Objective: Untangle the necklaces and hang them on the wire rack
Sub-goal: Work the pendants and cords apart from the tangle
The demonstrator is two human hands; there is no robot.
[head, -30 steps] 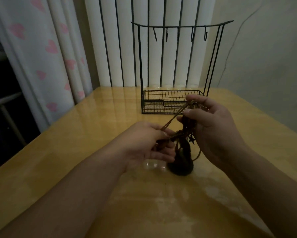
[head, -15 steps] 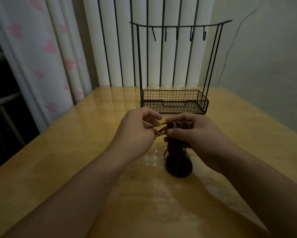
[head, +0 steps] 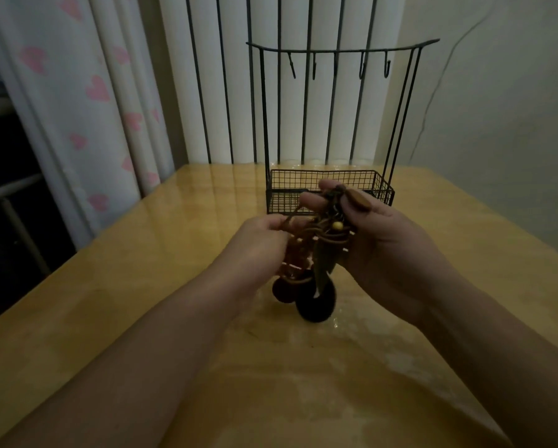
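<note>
Glossy yellow wooden worktop (head: 142,318) carries the black wire rack (head: 329,189) at its far side; nearer, both hands pinch the tangled brown cord necklaces (head: 322,240), left hand (head: 258,250) teasing a strand while right hand (head: 377,250) steadies the bundle.

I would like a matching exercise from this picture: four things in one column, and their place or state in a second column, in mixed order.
Things:
1. tangled bundle of brown cord necklaces
2. black wire rack with hooks
3. dark round pendant
4. pale curtain with pink hearts

Places or states:
A. hangs at the left of the table
B. held by both hands
C. stands at the table's far edge, hooks bare
D. hangs lowest, near the tabletop

Pairs: 1-B, 2-C, 3-D, 4-A
</note>
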